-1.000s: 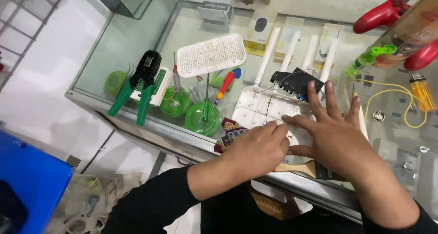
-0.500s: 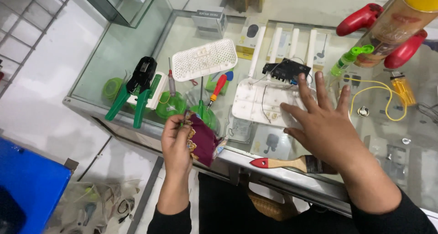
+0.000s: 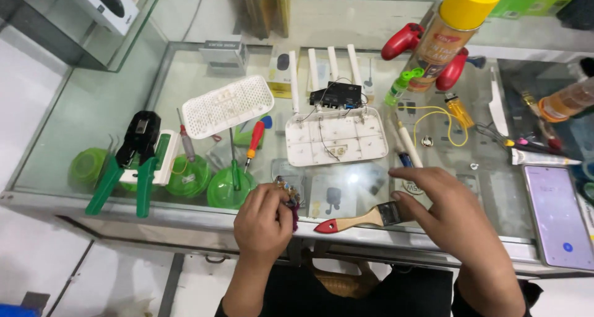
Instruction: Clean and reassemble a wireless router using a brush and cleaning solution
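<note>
My left hand (image 3: 265, 221) is closed on a small dark red cloth pouch (image 3: 289, 198) with beads, at the near edge of the glass counter (image 3: 185, 63). My right hand (image 3: 447, 217) rests on the glass with fingers curled, its fingertips touching the dark ferrule of a paintbrush (image 3: 362, 218) with a wooden handle and red tip. Beyond the hands lies an opened white router base (image 3: 337, 137) with antennas and a black circuit board (image 3: 336, 95). The router's perforated white cover (image 3: 228, 105) lies to the left.
Green crimping pliers (image 3: 133, 162), a red-handled screwdriver (image 3: 254, 142) and a green-handled one (image 3: 234, 168) lie at the left. A yellow-capped spray can (image 3: 448, 29), red game controller (image 3: 402, 40), yellow cable (image 3: 440, 122), smartphone (image 3: 558, 215) and tube (image 3: 541, 158) sit at the right.
My left hand has come back up to the counter edge with the pouch. My right hand slid from the router base toward me onto the paintbrush. The camera moved in closer.
</note>
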